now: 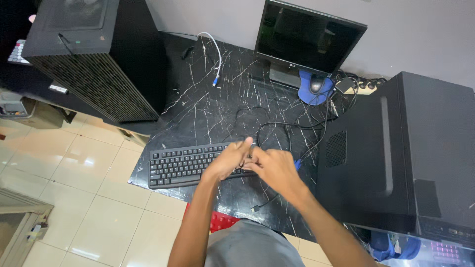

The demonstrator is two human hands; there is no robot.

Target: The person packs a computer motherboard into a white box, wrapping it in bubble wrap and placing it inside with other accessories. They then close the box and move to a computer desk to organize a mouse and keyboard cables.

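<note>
Far left, beyond the desk edge: beige floor tiles (74, 168), open and glossy, running down to the bottom of the view; a cardboard box (22, 111) and clutter at the left border.

Upper left: tall black computer tower (94, 54) with a meshed side, standing at the desk's left corner, partly overhanging the tile side.

Next: black marble desk (208, 113) veined in white, its near edge running aslant from lower left toward the lower middle; bare stretch of top between the tower and the monitor, crossed only by a white cable with a blue plug (216, 64).

On the near edge: black keyboard (185, 165), lying askew, left end close to the desk edge, right end under the hands.

Centre: left hand (228, 160) and right hand (274, 168) drawn close together over the keyboard's right end, fingertips meeting; seemingly pinching a thin black cable (269, 131) between them, exact grip too blurred to tell; cable looping back across the marble toward the monitor; a loose black plug end (255, 209) lying near the front edge below the right wrist; a blue connector (297, 164) just right of the right hand.

Behind: black flat monitor (307, 37), screen dark, against the wall; blue mouse pad with a mouse (315, 88) at its foot, among tangled cords.

Right: second black computer case (396, 153), large, filling the desk's right end, little room between it and the right hand.

Bottom: red stool (220, 221) showing under the desk edge.
</note>
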